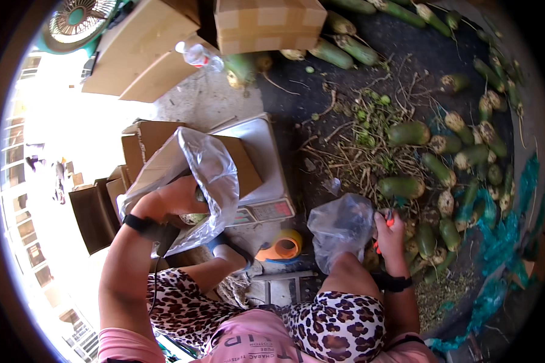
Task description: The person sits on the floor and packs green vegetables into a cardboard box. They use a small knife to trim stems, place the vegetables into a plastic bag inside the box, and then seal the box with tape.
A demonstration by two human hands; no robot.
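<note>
My left hand [177,199] reaches into a cardboard box lined with a clear plastic bag [213,168], and its fingers are on a green radish [193,218] inside, partly hidden by the liner. The box rests on a digital platform scale [254,149]. At the right, my right hand [390,227] is closed around orange-handled cutters [389,221], beside a translucent plastic bag [340,224] that lies by my knee. Close to that hand is a large green radish [402,187] on the dark ground sheet.
Cut roots and leaves [372,136] lie in a heap, with several radishes around them. An orange tape roll [287,247] is near my foot. A taped carton [270,25], a plastic bottle [200,56] and a fan [76,17] stand ahead. Teal netting [499,245] lies at the right.
</note>
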